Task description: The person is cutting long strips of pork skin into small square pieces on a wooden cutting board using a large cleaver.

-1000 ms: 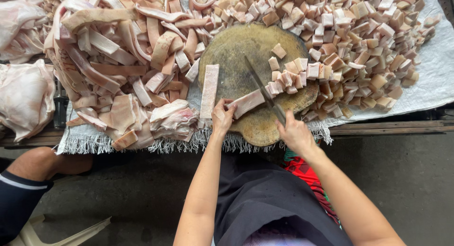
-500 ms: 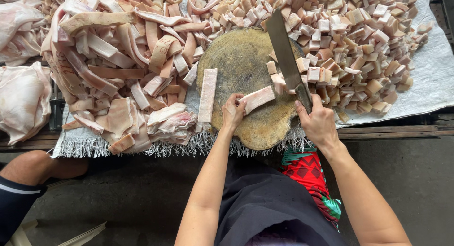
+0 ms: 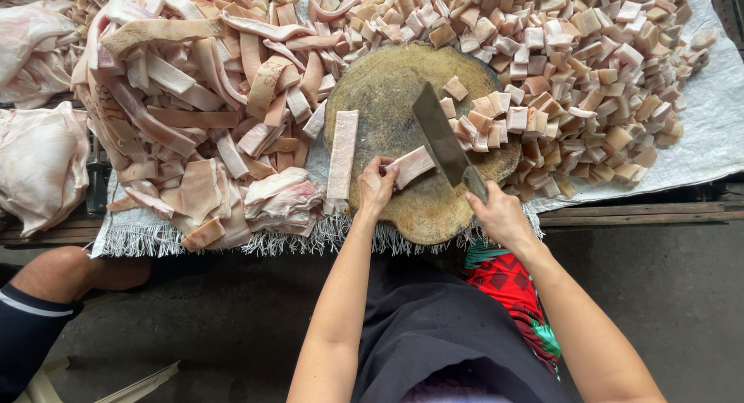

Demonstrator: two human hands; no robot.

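Observation:
A round wooden chopping block lies on the table. My left hand pins a short strip of pork fat on the block's near side. My right hand grips the handle of a cleaver, whose blade rests at the strip's right end. A longer pale strip lies along the block's left edge. Cut cubes sit on the block's right side.
A heap of long pork strips fills the left of the white woven sheet. A large pile of cut cubes covers the right. Big skin slabs lie far left. Another person's leg is at lower left.
The cleaver was down on the strip, rose high over the block, and has now come back down at the strip's right end. My left hand stays on the strip.

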